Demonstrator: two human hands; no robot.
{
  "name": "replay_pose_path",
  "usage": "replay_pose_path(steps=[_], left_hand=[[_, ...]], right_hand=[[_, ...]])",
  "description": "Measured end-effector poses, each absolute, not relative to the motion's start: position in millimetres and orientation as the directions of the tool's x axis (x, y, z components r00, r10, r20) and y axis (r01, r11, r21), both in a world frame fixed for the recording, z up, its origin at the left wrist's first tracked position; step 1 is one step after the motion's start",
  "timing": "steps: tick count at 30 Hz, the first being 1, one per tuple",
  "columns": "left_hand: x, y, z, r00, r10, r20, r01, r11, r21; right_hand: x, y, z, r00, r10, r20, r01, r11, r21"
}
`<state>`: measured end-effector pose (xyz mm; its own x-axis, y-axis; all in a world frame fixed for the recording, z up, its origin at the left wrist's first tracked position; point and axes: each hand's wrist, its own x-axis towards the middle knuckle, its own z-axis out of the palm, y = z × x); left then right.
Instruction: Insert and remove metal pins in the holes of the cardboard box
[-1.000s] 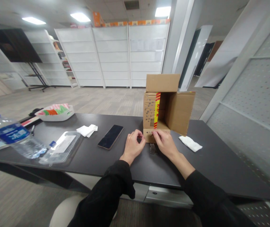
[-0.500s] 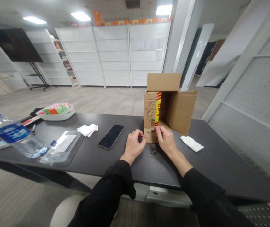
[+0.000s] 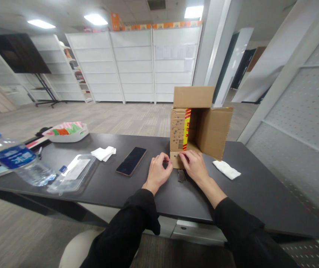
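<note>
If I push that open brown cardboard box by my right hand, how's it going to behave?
The open brown cardboard box is probably light for its size, since the cardboard looks thin. Its outspread flaps would likely bend where creased. Being square-cornered, it should slide rather than roll.

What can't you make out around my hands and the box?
Head view:
Left hand: anything pinched, hidden by its fingers.
Right hand: anything held, too small and blurred.
Cardboard box: inner left side, behind its left flap.
Fanned thin pieces: exact count, too small.
</note>
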<state>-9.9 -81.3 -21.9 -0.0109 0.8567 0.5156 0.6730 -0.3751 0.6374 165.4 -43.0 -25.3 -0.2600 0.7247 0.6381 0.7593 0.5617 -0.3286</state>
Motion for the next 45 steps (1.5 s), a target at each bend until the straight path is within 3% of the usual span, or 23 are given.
replay_pose_path(steps=[25,45], left_hand=[[-9.7,-82.4,-21.7,-0.011,0.854,0.52,0.667,-0.381,0.64],[-10.0,-80.6,-23.2,-0.009,0.854,0.52,0.681,-0.376,0.629]], right_hand=[[166.7,-53.7,-24.8,-0.254,0.739,0.624,0.764,0.549,-0.34],[177.2,-98.9,-16.4,-0.571,0.73,0.376,0.672,0.678,-0.298]])
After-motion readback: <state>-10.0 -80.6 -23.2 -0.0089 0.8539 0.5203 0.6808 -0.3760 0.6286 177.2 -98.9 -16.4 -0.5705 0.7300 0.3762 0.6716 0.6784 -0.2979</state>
